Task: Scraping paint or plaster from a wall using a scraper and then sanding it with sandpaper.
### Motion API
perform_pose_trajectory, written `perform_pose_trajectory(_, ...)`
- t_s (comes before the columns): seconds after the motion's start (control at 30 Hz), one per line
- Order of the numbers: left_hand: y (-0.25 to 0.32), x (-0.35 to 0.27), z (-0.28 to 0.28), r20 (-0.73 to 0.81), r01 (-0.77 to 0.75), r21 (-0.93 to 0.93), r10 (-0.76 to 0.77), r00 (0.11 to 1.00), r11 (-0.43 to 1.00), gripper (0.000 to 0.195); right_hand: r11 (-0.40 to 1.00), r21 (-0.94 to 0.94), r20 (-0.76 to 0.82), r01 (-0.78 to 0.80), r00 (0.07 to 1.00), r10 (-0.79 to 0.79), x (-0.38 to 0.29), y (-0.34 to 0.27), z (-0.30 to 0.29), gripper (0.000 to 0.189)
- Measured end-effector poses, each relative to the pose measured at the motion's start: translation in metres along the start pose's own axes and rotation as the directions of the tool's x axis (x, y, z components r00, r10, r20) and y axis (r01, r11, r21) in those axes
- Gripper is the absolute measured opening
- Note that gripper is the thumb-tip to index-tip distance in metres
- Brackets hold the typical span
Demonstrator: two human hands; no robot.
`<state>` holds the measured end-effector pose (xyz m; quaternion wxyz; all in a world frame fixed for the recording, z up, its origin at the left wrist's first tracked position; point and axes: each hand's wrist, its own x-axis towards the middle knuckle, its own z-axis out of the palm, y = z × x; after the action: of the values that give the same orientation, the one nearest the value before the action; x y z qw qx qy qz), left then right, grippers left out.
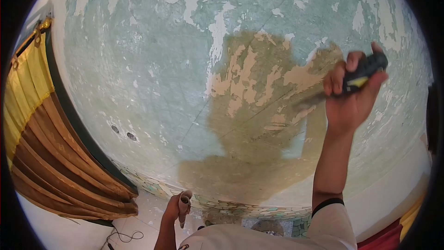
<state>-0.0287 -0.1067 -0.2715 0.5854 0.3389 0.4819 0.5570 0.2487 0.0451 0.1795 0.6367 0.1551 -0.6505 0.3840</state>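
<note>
My right hand [353,76], raised at the right, is closed round the black and yellow handle of a scraper [364,73]. Its blurred blade points down and left, close to a wall [156,59] with worn green paint and pale patches; whether it touches cannot be told. Low in the picture, my left hand [175,208] grips a rolled sheet [185,199], perhaps sandpaper, well away from the wall area by the scraper. My shadow falls over the middle of the wall.
A yellow and brown curtain [52,152] hangs at the left from a rod. Two round holes [131,136] sit in the wall. Stone-pattern trim [236,208] runs along its base. A black cable [128,238] and pale flakes lie on the floor. Red and yellow cloth [388,234] shows at lower right.
</note>
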Motion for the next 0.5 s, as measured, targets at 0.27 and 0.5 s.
perform_pose_trajectory(0.27, -0.008, -0.002, 0.004, -0.028, 0.032, -0.035, -0.032, 0.999, 0.999, 0.046, 0.835, -0.453, 0.018, 0.313, 0.940, -0.342, 0.057, 0.043, 0.033, 0.042)
perform_pose_trajectory(0.5, -0.018, -0.008, -0.004, -0.043, 0.047, 0.024, -0.046, 0.998, 0.999, 0.040, 0.805, -0.475, 0.048, 0.356, 0.923, -0.381, 0.054, 0.044, 0.041, 0.040)
